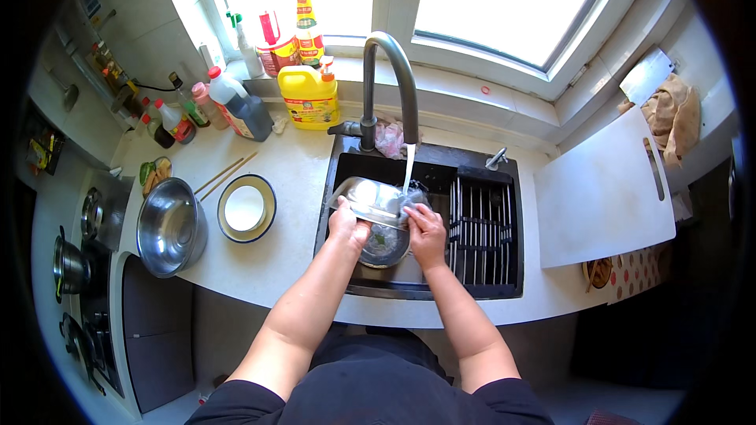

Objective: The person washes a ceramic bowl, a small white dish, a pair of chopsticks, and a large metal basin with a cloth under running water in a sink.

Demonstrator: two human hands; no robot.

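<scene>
Over the black sink (pixel 394 290), my left hand (pixel 346 224) is closed on the rim of a shiny metal basin (pixel 370 195), tilted under the tap. My right hand (pixel 426 230) presses a grey scrubber (pixel 411 200), perhaps steel wool, against the basin's right side; its exact kind is hard to make out. Water (pixel 409 169) runs from the curved tap (pixel 405 94) onto that spot. Below the basin, another round metal vessel (pixel 383 250) sits in the sink, partly hidden by the basin and my hands.
A black drying rack (pixel 482 228) fills the sink's right side. Left on the counter are a metal bowl (pixel 167 228), a white bowl on a rimmed dish (pixel 245 208) and chopsticks (pixel 228 176). Bottles and a yellow jug (pixel 309 100) line the back. A white cutting board (pixel 602 197) leans at right.
</scene>
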